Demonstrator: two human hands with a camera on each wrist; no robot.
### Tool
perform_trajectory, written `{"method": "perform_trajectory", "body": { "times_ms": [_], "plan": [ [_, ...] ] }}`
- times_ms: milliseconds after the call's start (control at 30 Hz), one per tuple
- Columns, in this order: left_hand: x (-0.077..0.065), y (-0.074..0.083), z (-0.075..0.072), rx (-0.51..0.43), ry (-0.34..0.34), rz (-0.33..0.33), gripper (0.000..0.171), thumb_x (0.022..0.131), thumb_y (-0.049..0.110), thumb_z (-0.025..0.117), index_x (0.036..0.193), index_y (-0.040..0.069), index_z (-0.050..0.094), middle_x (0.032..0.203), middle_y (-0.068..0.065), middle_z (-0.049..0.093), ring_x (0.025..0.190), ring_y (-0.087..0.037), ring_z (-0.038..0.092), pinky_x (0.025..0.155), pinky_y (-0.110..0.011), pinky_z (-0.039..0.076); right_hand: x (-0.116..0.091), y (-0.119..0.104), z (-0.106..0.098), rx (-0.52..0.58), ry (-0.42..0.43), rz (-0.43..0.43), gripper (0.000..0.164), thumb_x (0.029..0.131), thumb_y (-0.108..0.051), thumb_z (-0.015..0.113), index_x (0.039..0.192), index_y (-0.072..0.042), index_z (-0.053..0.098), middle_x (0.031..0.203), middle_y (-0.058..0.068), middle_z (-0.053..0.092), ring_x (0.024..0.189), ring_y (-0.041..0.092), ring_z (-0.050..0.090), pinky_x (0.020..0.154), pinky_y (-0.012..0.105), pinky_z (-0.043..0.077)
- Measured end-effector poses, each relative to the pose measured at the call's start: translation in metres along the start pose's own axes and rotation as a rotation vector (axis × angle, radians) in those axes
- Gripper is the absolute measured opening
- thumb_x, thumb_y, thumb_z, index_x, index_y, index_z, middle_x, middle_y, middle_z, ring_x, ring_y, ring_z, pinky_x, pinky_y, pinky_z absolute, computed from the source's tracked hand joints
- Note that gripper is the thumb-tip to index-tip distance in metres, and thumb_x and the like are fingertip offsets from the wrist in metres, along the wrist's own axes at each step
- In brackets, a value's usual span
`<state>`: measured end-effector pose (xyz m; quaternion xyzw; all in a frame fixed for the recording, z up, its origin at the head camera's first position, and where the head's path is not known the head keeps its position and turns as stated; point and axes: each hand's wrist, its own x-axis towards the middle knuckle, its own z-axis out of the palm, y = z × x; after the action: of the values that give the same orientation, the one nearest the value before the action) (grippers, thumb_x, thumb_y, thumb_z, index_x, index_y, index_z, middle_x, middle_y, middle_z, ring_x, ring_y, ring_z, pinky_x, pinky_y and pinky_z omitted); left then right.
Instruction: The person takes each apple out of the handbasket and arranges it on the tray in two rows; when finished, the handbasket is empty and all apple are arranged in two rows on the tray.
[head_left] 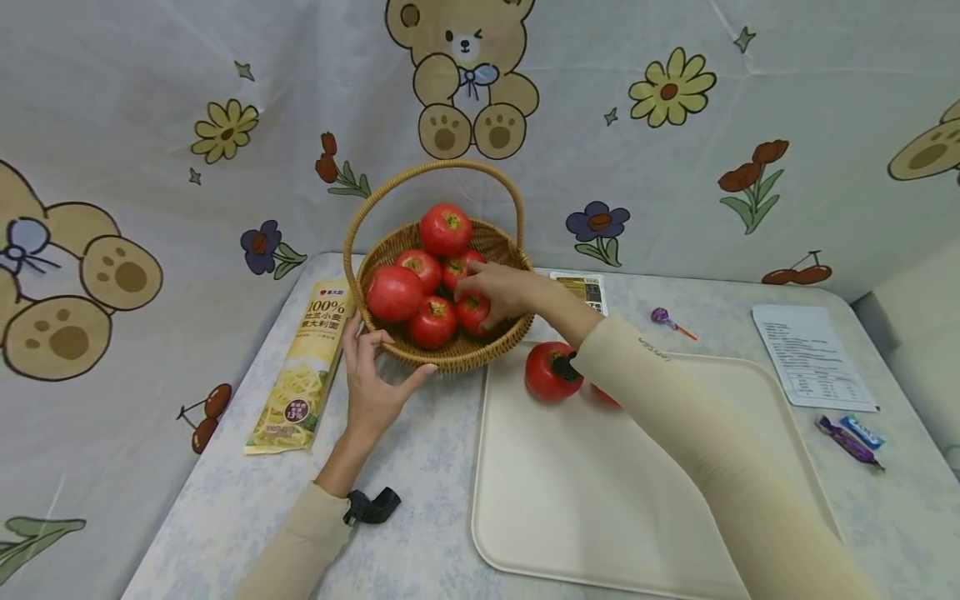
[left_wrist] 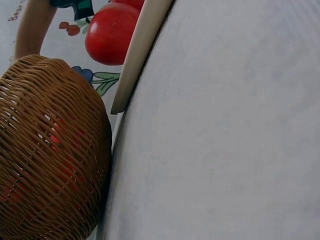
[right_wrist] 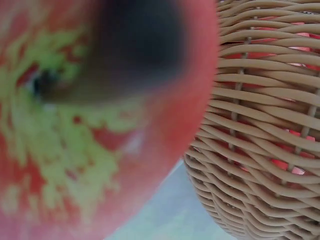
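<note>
right hand: right hand (head_left: 501, 292) is reaching into the round woven wicker basket with hoop handle (head_left: 442, 354), centre of the head frame; fingers are curling around a small red tomato (head_left: 472, 312) at the basket's right side, gripping it.
left hand: left hand (head_left: 371, 387) is lying spread on the table, fingers straight, thumb and fingertips touching the basket's lower-left outer wall; not gripping anything.
basket contents: five more red tomatoes are piling in it; the top one (head_left: 446, 228) is sitting highest at the back, a large one (head_left: 393, 293) at left.
left wrist view: basket wall (left_wrist: 50, 150) is filling lower left, red showing through the weave; a tomato (left_wrist: 111, 34) is sitting on the tray edge at the top.
right wrist view: blurred red-and-green tomato (right_wrist: 95, 120) is filling the left, basket weave (right_wrist: 260, 140) on the right.
tray: cream rounded plastic tray (head_left: 600, 500) is lying lower centre-right; a red tomato with dark stem (head_left: 552, 372) is resting at its upper-left corner, just beside the basket.
pasta: yellow spaghetti packet (head_left: 306, 367) is lying left of the basket; "100%" and "13%" readable, plus Chinese text.
other items: purple lollipop (head_left: 663, 317), white printed sheet (head_left: 810, 354) too small to read, purple candy wrapper (head_left: 847, 440), blue candy wrapper (head_left: 862, 430), all right side.
backdrop: bear-and-flower cloth (head_left: 225, 125).
</note>
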<state>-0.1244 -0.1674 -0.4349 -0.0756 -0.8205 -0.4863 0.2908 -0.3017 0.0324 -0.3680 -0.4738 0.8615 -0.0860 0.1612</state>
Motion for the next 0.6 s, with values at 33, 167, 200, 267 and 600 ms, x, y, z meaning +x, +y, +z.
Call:
{"method": "perform_trajectory", "body": {
  "times_ms": [33,167,200,267,600],
  "plan": [
    [0.000,0.000,0.000,-0.001,0.003,0.003,0.058,0.065,-0.001,0.088,0.101,-0.010,0.044,0.153,-0.032,0.016,0.146,-0.044,0.017,0.093,-0.055,0.046,0.000,0.000,-0.001,-0.002,0.009,-0.006,0.051,0.077,-0.022,0.085,0.122,-0.017,0.062,0.124,0.011,0.049,0.112,0.029,0.054,0.098,0.041,0.046],
    [0.000,-0.001,0.000,-0.004,0.007,0.008,0.057,0.064,-0.002,0.088,0.100,-0.009,0.044,0.152,-0.033,0.017,0.145,-0.045,0.017,0.093,-0.057,0.046,-0.003,0.001,-0.004,0.014,0.044,-0.015,0.053,0.077,-0.022,0.085,0.124,-0.015,0.061,0.125,0.012,0.049,0.113,0.030,0.053,0.099,0.042,0.046],
    [0.000,-0.001,0.000,-0.005,0.008,0.008,0.057,0.065,-0.001,0.088,0.100,-0.009,0.044,0.151,-0.033,0.017,0.145,-0.045,0.017,0.093,-0.057,0.046,-0.004,0.002,-0.005,0.021,0.052,-0.014,0.053,0.077,-0.022,0.085,0.124,-0.015,0.061,0.126,0.012,0.049,0.115,0.029,0.053,0.099,0.042,0.045],
    [0.000,-0.002,0.000,-0.011,0.009,0.009,0.057,0.065,-0.001,0.088,0.101,-0.009,0.044,0.151,-0.033,0.017,0.146,-0.045,0.017,0.093,-0.057,0.046,-0.006,0.002,-0.008,0.042,0.068,-0.013,0.053,0.076,-0.021,0.085,0.124,-0.016,0.062,0.126,0.011,0.048,0.116,0.029,0.051,0.100,0.043,0.045],
    [-0.001,-0.002,-0.001,-0.021,0.013,-0.010,0.056,0.066,0.000,0.088,0.101,-0.008,0.045,0.152,-0.032,0.017,0.146,-0.044,0.015,0.094,-0.059,0.046,-0.021,0.003,-0.025,0.132,0.214,-0.038,0.055,0.076,-0.022,0.084,0.126,-0.018,0.061,0.122,0.007,0.048,0.110,0.024,0.049,0.096,0.041,0.047]
  ]
}}
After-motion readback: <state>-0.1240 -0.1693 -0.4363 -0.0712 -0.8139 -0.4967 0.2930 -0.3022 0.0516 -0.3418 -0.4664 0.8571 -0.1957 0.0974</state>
